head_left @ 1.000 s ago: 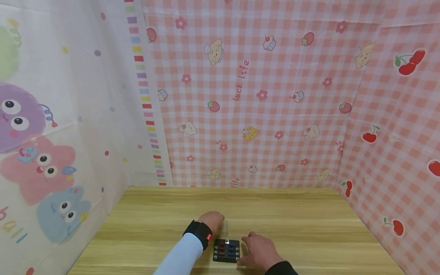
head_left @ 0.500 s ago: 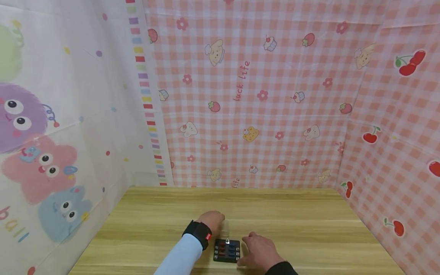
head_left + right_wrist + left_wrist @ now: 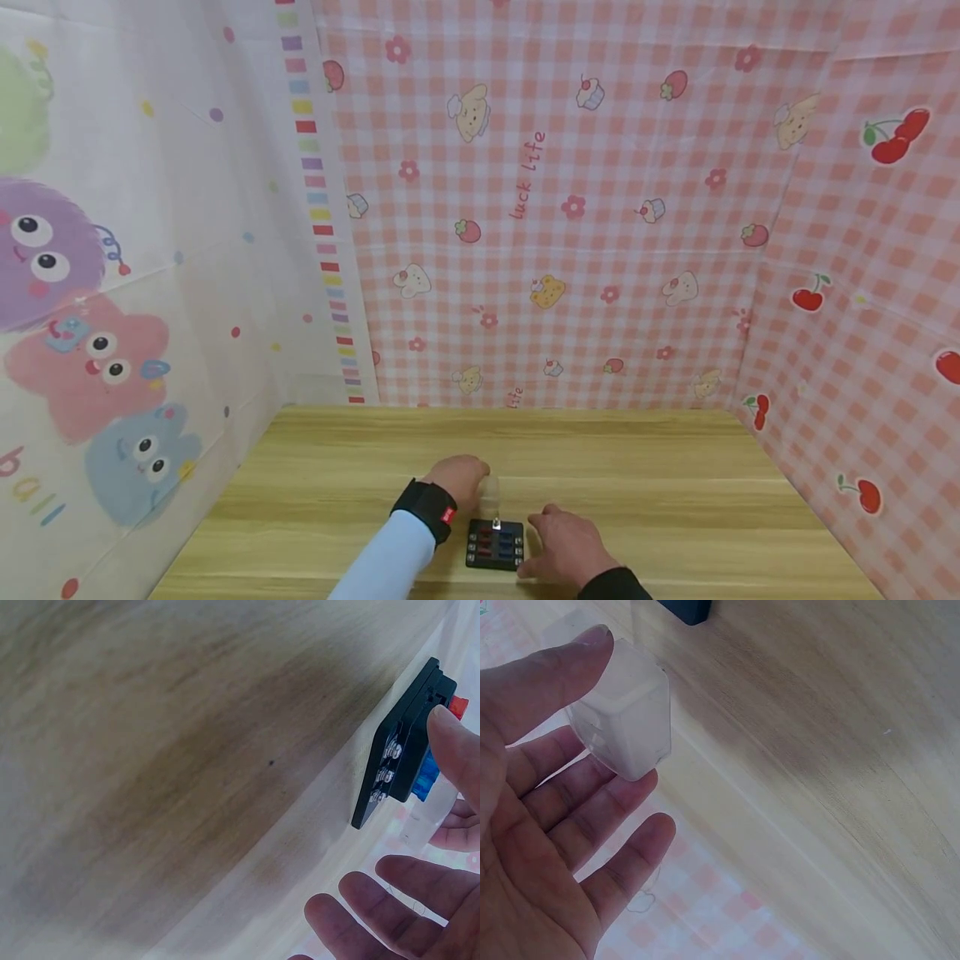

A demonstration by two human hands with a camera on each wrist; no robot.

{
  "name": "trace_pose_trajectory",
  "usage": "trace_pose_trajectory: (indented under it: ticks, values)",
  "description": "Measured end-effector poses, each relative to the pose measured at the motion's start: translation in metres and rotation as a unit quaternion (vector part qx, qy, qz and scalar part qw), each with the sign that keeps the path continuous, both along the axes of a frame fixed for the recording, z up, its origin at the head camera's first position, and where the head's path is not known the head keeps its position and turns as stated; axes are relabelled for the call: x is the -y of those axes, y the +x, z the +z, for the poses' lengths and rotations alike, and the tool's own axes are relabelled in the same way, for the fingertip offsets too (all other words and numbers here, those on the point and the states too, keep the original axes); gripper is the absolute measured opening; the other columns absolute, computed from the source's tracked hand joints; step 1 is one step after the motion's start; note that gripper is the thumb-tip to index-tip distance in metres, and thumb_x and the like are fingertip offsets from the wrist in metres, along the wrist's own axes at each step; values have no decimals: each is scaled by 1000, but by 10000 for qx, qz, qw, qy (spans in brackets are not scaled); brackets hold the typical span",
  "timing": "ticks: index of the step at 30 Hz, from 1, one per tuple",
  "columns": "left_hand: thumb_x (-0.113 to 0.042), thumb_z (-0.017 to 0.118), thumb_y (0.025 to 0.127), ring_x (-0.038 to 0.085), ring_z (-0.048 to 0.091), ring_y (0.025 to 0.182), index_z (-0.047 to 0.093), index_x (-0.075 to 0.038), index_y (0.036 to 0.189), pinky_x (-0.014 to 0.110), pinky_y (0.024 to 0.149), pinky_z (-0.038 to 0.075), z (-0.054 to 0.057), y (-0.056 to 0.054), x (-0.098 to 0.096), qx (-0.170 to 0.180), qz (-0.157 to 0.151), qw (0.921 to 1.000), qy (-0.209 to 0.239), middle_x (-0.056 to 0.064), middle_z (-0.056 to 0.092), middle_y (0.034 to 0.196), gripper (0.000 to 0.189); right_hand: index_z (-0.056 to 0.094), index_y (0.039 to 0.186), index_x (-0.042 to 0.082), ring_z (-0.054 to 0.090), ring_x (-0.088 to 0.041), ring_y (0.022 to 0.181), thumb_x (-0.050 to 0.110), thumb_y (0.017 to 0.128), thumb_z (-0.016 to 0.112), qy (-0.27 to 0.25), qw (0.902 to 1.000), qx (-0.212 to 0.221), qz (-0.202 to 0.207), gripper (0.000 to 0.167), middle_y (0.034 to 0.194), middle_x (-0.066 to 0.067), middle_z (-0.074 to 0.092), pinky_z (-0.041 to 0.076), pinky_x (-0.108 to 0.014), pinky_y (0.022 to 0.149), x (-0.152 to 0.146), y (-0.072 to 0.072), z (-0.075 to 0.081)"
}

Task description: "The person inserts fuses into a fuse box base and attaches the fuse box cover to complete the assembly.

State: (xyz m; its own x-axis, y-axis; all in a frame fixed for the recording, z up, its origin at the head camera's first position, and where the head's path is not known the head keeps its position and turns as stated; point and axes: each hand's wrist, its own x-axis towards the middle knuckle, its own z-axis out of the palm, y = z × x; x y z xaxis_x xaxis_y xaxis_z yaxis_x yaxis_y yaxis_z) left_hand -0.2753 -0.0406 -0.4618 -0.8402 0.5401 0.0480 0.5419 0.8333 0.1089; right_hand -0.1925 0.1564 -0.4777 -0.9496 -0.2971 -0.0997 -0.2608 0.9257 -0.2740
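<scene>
A black fuse block (image 3: 495, 546) with red and blue blade fuses lies flat on the table; metal screw terminals line its sides. Just beyond it, my left hand (image 3: 459, 481) pinches a clear plastic cover (image 3: 634, 712) between thumb and fingers, the little finger standing apart. The cover looks raised above the tabletop, its near end close to the metal stud on the block's far edge. My right hand (image 3: 567, 547) is at the block's right side with fingers spread. In the right wrist view its thumb (image 3: 454, 746) overlaps the block's edge; whether it presses there I cannot tell.
The wood-grain table (image 3: 645, 450) reaches back to a pink checked cloth (image 3: 570, 250). Another checked cloth (image 3: 862, 350) hangs along the right side, and a white cartoon-printed cloth (image 3: 247, 208) along the left.
My left hand has shifted slightly away from me and up with the clear cover, which shows more plainly now. The fuse block and my right hand have stayed put.
</scene>
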Motion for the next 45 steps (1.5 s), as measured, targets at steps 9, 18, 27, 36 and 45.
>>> trace_pose_trajectory:
  ticks: [9, 18, 27, 36, 45]
  values:
    - [-12, 85, 72, 18, 65, 95, 72, -8, 110, 35, 87, 51, 1, 5, 5, 92, 25, 9999, 44, 4, 71, 101, 40, 66, 120, 3, 62, -28, 92, 45, 70, 87, -24, 9999, 88, -53, 68, 106, -11, 62, 50, -51, 82, 2, -1, 1]
    - [-17, 87, 73, 19, 64, 96, 71, -6, 114, 36, 89, 50, 9, 13, 6, 308, 135, 9993, 143, 5, 71, 104, 45, 67, 119, 2, 62, -28, 91, 43, 70, 87, -42, 10000, -55, 24, 67, 105, -11, 62, 50, -50, 81, 2, 2, 3]
    - [-21, 87, 74, 21, 63, 101, 70, -7, 117, 39, 92, 49, 10, 17, 10, 446, 295, 9981, 306, 6, 70, 109, 48, 67, 119, 2, 62, -28, 91, 44, 70, 87, -46, 10000, -51, 15, 67, 106, -11, 63, 50, -50, 81, 1, 0, 2]
    - [-21, 86, 74, 20, 63, 101, 69, -8, 119, 39, 93, 48, 15, 19, 12, 501, 270, 9976, 401, 6, 69, 110, 51, 67, 118, 2, 62, -30, 94, 43, 69, 88, -104, 9999, -43, -26, 67, 108, -13, 63, 49, -52, 83, 1, 1, 2]
    - [-24, 87, 74, 22, 63, 108, 69, -10, 121, 39, 95, 48, 21, 23, 14, 491, 200, 9980, 353, 5, 69, 115, 53, 67, 118, 2, 63, -30, 92, 43, 68, 88, -110, 9998, -162, 9, 68, 106, -12, 63, 50, -51, 81, 0, 0, 1]
